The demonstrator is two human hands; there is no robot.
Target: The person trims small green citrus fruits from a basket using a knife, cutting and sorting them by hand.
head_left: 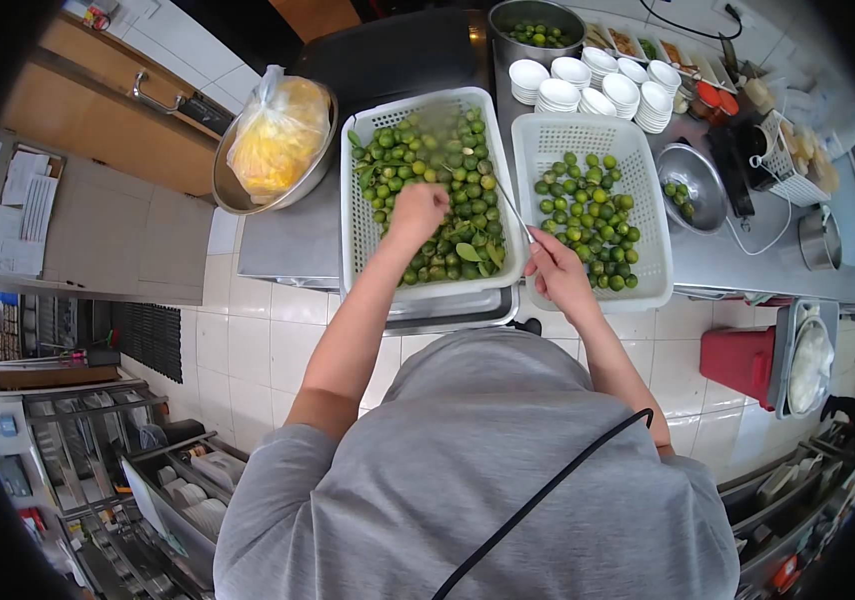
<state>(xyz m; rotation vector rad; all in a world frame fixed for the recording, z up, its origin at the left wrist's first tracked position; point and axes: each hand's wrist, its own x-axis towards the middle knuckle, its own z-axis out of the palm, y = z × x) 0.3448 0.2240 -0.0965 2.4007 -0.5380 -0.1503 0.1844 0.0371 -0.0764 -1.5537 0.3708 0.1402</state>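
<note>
My left hand [420,212] is over the left white basket [351,250], its fingers curled together; whatever they hold, if anything, is hidden. Small green limes [438,262], some with leaves, fill much of that basket. My right hand [558,272] is closed around the handle of a slim metal utensil [514,208], whose far end reaches over the limes; its exact kind is unclear. Beneath the right hand are the neighbouring edges of both baskets. The right white basket [656,250] holds a looser layer of green limes [593,215].
Left of the baskets, a metal bowl [228,190] holds a plastic bag [283,140] with yellow contents. Stacked white dishes [598,85] and a pot of limes [538,35] stand behind. A tilted steel bowl [693,175] with several limes lies at right. A red bin [743,362] stands below.
</note>
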